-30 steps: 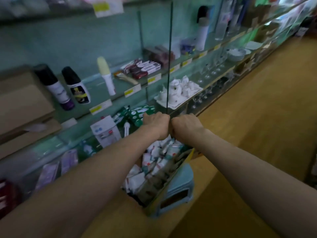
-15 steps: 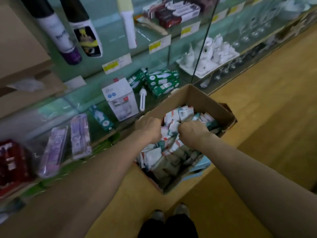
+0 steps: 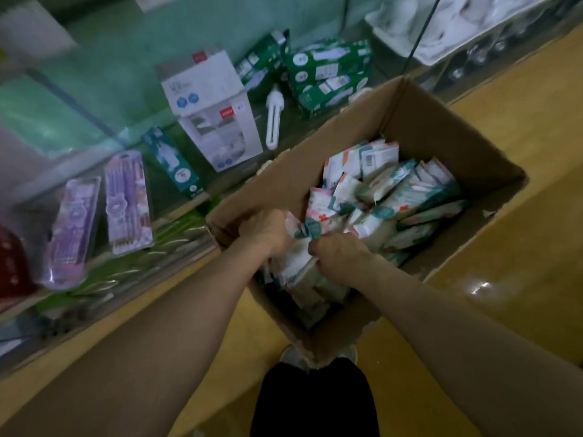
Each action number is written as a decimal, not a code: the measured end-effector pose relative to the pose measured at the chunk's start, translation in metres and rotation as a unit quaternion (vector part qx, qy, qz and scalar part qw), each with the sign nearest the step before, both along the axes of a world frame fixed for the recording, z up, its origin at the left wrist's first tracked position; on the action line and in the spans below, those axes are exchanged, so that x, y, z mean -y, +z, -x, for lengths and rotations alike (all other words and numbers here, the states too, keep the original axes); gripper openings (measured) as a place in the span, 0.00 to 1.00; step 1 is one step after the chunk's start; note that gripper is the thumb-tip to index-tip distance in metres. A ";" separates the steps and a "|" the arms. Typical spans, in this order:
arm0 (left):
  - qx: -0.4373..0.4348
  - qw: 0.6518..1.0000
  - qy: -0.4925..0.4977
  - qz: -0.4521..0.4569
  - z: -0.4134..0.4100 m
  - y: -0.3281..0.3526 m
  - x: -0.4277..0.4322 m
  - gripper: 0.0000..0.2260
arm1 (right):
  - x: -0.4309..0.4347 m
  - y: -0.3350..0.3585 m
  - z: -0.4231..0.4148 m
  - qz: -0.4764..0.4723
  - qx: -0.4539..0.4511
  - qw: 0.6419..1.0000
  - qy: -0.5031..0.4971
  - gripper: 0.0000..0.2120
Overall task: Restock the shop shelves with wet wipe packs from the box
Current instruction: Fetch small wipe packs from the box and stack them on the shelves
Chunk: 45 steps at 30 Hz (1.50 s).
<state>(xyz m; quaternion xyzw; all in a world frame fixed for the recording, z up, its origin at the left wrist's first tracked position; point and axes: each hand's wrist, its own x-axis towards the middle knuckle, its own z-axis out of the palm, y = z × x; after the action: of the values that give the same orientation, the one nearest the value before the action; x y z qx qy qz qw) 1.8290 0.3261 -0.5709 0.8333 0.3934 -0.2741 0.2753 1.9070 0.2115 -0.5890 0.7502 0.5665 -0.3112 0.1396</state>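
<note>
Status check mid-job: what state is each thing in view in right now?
Cardboard box: open, flaps up, well filled.
Wet wipe packs: jumbled loose inside the box.
Left hand: in the box, gripping packs.
Right hand: in the box, gripping packs.
Light bulb: unboxed, lying on the shelf.
Green bulb cartons: closed, stacked.

Box [image 3: 419, 121] sits right of the shelf [image 3: 132, 89], its left wall just beside the shelf edge. Floor [image 3: 520, 137] lies right of and beyond the box.

Wet wipe packs [image 3: 394, 197] are heaped in the box. Left hand [image 3: 265, 230] and right hand [image 3: 339, 255] are side by side at its near-left end, among the packs.

On the shelf:
- stacked cartons [image 3: 328, 74] farthest right
- loose bulb [image 3: 273, 118] left of them
- large carton [image 3: 211, 111] left of the bulb
- slim carton [image 3: 172, 162] nearer
- two blister packs [image 3: 126, 200] farther left
</note>
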 end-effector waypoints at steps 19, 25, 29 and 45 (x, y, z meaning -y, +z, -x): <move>0.063 0.994 0.082 0.041 0.015 -0.041 -0.001 0.18 | -0.007 -0.046 0.039 0.067 -0.037 0.996 0.038 0.21; 0.081 0.973 0.179 0.125 0.014 -0.042 -0.007 0.08 | -0.021 -0.024 -0.011 -0.061 -0.183 0.942 -0.274 0.12; 0.051 0.950 0.263 0.161 0.012 -0.039 -0.010 0.21 | -0.026 -0.021 -0.023 -0.172 -0.291 0.789 -0.512 0.08; 0.123 0.962 0.238 0.059 0.012 -0.038 -0.005 0.20 | -0.023 -0.039 0.017 -0.030 -0.212 0.868 -0.447 0.24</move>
<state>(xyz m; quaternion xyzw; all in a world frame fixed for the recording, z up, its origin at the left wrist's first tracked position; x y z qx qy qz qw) 1.8165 0.3316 -0.6088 0.7249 0.5272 -0.1188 0.4272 1.8902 0.2349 -0.6282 0.8428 0.1959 -0.4748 -0.1610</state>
